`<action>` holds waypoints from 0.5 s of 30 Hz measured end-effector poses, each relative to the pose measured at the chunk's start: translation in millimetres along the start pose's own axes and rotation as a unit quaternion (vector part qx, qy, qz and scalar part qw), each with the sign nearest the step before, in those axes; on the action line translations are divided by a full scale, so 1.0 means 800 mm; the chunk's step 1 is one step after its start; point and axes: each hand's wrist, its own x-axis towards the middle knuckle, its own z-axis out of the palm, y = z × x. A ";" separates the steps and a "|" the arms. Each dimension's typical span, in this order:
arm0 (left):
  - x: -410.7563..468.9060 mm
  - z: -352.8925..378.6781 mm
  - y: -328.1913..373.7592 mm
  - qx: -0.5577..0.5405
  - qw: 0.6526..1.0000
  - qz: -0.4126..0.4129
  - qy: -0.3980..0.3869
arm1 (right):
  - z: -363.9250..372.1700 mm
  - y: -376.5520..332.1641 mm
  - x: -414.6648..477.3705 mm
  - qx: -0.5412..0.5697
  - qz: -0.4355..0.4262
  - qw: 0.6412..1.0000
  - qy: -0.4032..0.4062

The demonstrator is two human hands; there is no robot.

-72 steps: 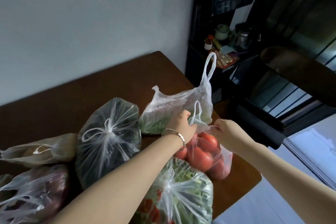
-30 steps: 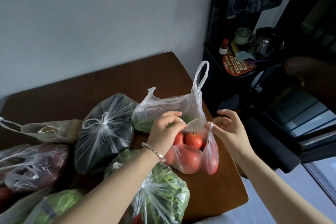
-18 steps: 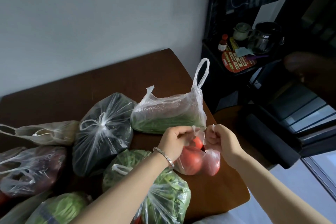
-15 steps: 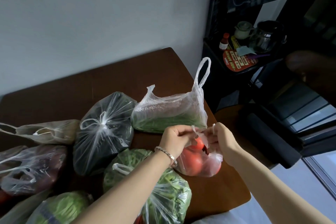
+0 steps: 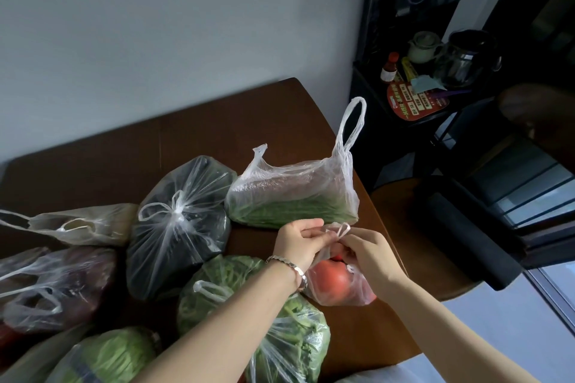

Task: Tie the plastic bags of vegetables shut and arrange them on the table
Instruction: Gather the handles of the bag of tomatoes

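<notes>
Head cam: my left hand (image 5: 298, 242) and right hand (image 5: 370, 255) both pinch the thin handles (image 5: 340, 230) of the tomato bag (image 5: 336, 286), fingers curled round the plastic just above the tomatoes. The bag sits near the right edge of the brown table (image 5: 249, 121), just in front of the untied green bean bag (image 5: 295, 196). A tied dark bag (image 5: 177, 227) lies left. Grey wall behind, black shelf unit (image 5: 404, 121) at right.

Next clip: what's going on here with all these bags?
A person is tying a tomato bag shut near the right edge of the table. The left hand and right hand each pinch one of its handles, bringing them together above the tomatoes. Behind it, the bag of green beans is untied, one handle standing up. The dark bag beside it is knotted.
</notes>
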 end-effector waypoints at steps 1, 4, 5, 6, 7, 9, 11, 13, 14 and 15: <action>0.000 0.001 0.001 -0.005 1.000 -0.003 0.000 | 0.000 0.001 -0.001 0.010 -0.005 1.000 -0.006; 0.002 0.004 0.005 0.005 1.000 -0.006 -0.001 | -0.003 0.007 -0.001 -0.049 -0.053 0.997 -0.002; 0.001 0.005 0.005 0.008 1.000 -0.005 -0.004 | -0.004 0.010 0.001 -0.082 -0.070 0.994 0.014; 0.001 0.005 0.003 0.010 1.000 -0.004 -0.006 | -0.004 0.012 0.001 -0.104 -0.081 0.991 0.029; 0.003 0.005 0.001 0.012 1.000 -0.003 -0.008 | -0.004 0.014 0.001 -0.116 -0.090 0.988 0.042; 0.006 0.005 0.000 0.031 0.999 -0.009 -0.010 | -0.003 0.019 0.001 -0.143 -0.112 0.981 0.064; 0.008 0.004 0.000 0.050 0.998 -0.020 -0.033 | -0.003 0.022 -0.001 -0.178 -0.147 0.970 0.081; 0.008 0.002 0.001 0.067 0.995 -0.023 -0.064 | -0.004 0.026 0.000 -0.179 -0.162 0.967 0.087; 0.007 0.001 0.000 0.073 0.994 -0.019 -0.077 | -0.005 0.024 -0.001 -0.171 -0.159 0.969 0.085; 0.007 0.001 0.000 0.077 0.993 -0.012 -0.087 | -0.006 0.021 -0.001 -0.166 -0.155 0.971 0.080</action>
